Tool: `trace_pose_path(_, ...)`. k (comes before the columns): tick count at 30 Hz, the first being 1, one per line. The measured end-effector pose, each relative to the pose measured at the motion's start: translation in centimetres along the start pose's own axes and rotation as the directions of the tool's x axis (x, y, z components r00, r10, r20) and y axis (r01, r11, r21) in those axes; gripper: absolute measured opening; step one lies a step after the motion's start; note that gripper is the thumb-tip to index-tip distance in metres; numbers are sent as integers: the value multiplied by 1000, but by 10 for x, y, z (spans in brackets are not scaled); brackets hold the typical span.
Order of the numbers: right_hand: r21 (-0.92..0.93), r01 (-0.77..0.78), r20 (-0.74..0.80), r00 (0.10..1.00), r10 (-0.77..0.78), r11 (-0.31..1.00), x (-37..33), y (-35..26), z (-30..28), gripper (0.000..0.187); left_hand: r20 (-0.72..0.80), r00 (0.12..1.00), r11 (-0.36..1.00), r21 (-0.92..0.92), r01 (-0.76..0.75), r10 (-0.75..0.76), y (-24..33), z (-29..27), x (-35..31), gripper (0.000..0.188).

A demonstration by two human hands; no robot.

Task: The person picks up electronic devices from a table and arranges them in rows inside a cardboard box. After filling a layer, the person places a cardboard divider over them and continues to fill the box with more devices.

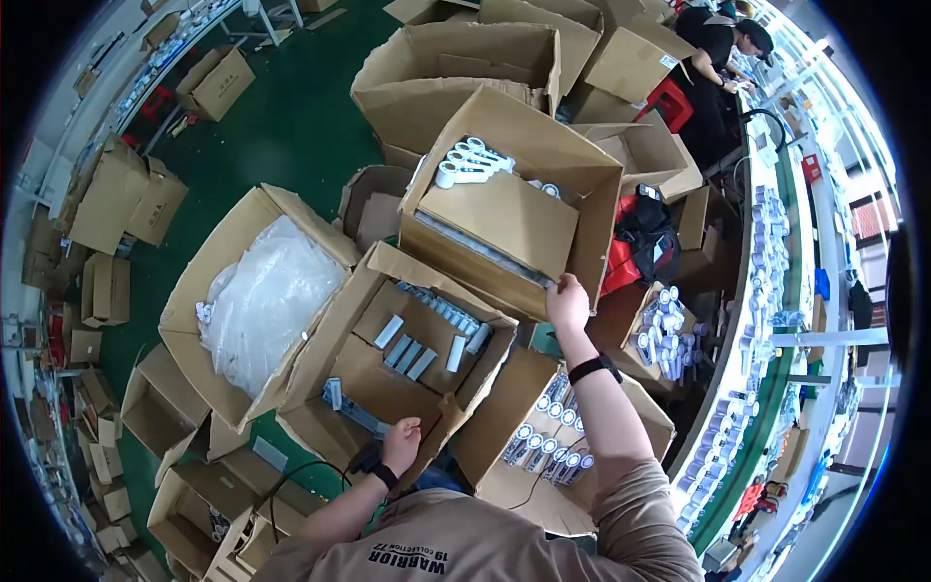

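Note:
My right hand (568, 303) reaches into the upper carton (593, 228), its fingers closed at the lower right corner of a flat cardboard sheet (514, 221). Several white, round-headed handheld devices (471, 163) lie at the far end of that sheet. Along its near edge shows a narrow row of greyish items. My left hand (401, 444) is curled closed over the near side of the middle carton (446, 419); what it holds, if anything, is hidden. Inside the middle carton, small white-and-blue boxes (421, 364) stand and lie on a cardboard layer.
At left, a carton holds clear plastic sheeting (272, 291). Another carton (504, 485) by my right forearm contains rows of round-headed devices. More devices fill the long workbench (718, 441) at right. A co-worker (713, 73) sits at its far end. Empty cartons (456, 78) stand beyond.

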State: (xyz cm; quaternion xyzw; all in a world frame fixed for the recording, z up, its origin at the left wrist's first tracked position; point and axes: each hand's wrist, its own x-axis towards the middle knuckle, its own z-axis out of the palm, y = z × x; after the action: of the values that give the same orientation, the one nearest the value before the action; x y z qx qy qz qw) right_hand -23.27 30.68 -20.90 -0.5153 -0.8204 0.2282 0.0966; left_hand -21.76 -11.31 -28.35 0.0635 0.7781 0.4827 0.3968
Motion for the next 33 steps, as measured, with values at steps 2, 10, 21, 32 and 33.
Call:
trace_pose_path(2, -158, 129, 10, 992, -129, 979, -3, 3, 10, 25, 17, 999, 999, 15, 38, -38, 2, 1, -3, 31)
trace_pose_path(10, -63, 375, -32, 925, -378, 925, -24, 16, 16, 21, 429, 901, 761, 605, -234, -63, -15, 33, 8, 42)
trace_pose_path(21, 1, 415, -30, 910, -415, 910, -31, 22, 9, 22, 440, 893, 775, 596, -213, -93, -1, 34, 6, 32)
trace_pose_path(32, -179, 155, 226, 968, -113, 972, 18, -9, -9, 38, 460, 877, 783, 592, -189, -137, -20, 24, 9, 36)
trace_pose_path(33, -65, -4, 300, 954, 24, 998, 43, -3, -5, 45, 448, 885, 785, 591, -186, -127, -19, 21, 8, 36)
